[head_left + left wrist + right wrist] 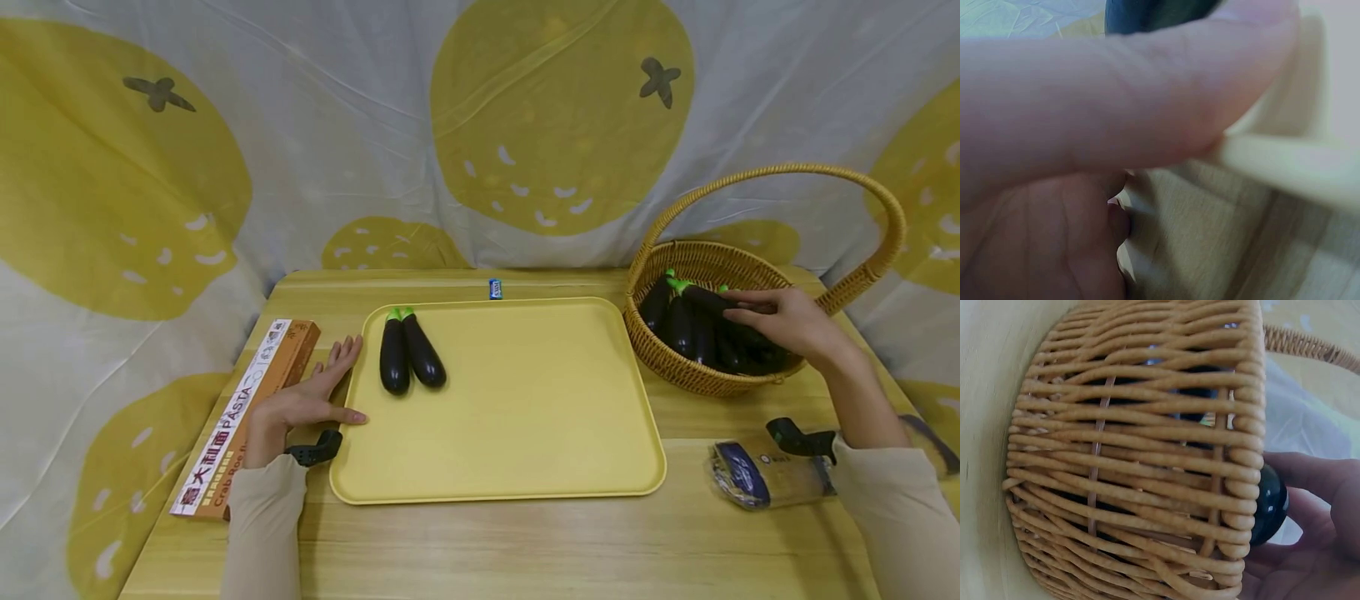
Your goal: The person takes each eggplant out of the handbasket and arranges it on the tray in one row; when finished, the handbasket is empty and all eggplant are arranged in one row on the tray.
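My left hand (318,398) rests at the left edge of a yellow tray (525,400), its fingers spread and its thumb (1147,94) touching the rim. Two dark eggplants with green stems lie side by side on the tray: one eggplant (394,358) at the left, the other eggplant (424,354) slanting beside it. On the right, my right hand (787,321) reaches into a wicker basket (675,367) holding several eggplants. It grips an eggplant (1270,506) near the basket's rim, thumb and fingers on either side. The hand hides part of that eggplant in the head view.
A pasta box (247,408) lies left of the tray, beside my left forearm. A small blue packet (495,289) sits behind the tray. Under my right wrist is a clear bag with a blue label (742,475). The basket's tall handle (780,169) arches over it.
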A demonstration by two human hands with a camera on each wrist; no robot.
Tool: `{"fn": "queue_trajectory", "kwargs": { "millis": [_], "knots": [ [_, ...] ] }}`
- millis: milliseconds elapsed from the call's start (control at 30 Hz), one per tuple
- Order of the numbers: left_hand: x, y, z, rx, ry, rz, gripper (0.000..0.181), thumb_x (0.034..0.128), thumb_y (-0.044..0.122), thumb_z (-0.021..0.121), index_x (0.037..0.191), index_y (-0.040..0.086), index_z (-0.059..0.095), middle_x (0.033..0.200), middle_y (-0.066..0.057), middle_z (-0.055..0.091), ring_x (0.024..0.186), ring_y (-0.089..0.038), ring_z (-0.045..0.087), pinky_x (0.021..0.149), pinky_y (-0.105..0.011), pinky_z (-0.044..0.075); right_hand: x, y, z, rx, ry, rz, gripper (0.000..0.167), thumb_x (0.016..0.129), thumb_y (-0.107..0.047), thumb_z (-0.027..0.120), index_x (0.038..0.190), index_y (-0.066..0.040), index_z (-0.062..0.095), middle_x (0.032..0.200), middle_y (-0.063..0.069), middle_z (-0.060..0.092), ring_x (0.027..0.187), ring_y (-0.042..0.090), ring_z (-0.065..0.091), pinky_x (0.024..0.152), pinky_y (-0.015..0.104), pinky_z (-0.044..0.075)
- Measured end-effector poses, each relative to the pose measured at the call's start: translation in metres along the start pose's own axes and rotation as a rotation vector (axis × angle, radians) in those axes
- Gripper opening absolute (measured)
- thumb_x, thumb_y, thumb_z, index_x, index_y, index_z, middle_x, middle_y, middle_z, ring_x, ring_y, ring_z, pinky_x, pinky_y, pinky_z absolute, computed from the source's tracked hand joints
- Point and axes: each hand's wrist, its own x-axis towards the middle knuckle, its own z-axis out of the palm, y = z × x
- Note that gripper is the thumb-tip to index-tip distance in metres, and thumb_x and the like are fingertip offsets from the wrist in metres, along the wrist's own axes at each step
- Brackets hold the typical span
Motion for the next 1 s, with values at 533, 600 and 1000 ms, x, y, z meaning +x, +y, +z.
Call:
{"fn": "queue_trajectory", "kwargs": {
  "millis": [533,600,1000],
  "knots": [
    [0.0005,-0.0002,-0.0003,0.006,0.002,0.005,0.126,0.0871,0.024,0.084,0.166,0.010,-0.013,0.167,-0.023,-0.029,0.152,-0.047,-0.032,0.117,-0.075,-0.019,-0.0036,0.0012,0.0042,-0.016,-0.003,-0.012,0.058,0.110,-0.035,0.050,0.155,0.003,0.044,0.145,0.039,0.050,0.048,0.006,0.027,0.048,0.032,0.036],
    [0.0004,-0.0002,-0.0002,0.007,0.003,0.003,0.126,0.0869,0.024,0.084,0.166,0.010,-0.013,0.167,-0.023,-0.029,0.152,-0.047,-0.032,0.117,-0.074,-0.019,-0.0025,0.0010,0.0042,-0.046,0.000,-0.012,0.060,0.110,-0.037,0.049,0.156,0.001,0.042,0.142,0.039,0.053,0.053,0.007,0.035,0.053,0.030,0.038],
    [0.0003,-0.0001,0.0004,0.003,0.008,-0.003,0.126,0.0866,0.023,0.085,0.166,0.011,-0.013,0.168,-0.023,-0.028,0.153,-0.047,-0.030,0.118,-0.074,-0.018,-0.0004,-0.0035,0.0042,-0.107,0.000,-0.023,0.060,0.107,-0.039,0.056,0.153,0.000,0.047,0.143,0.043,0.050,0.065,0.006,0.048,0.058,0.029,0.038]
  ]
}}
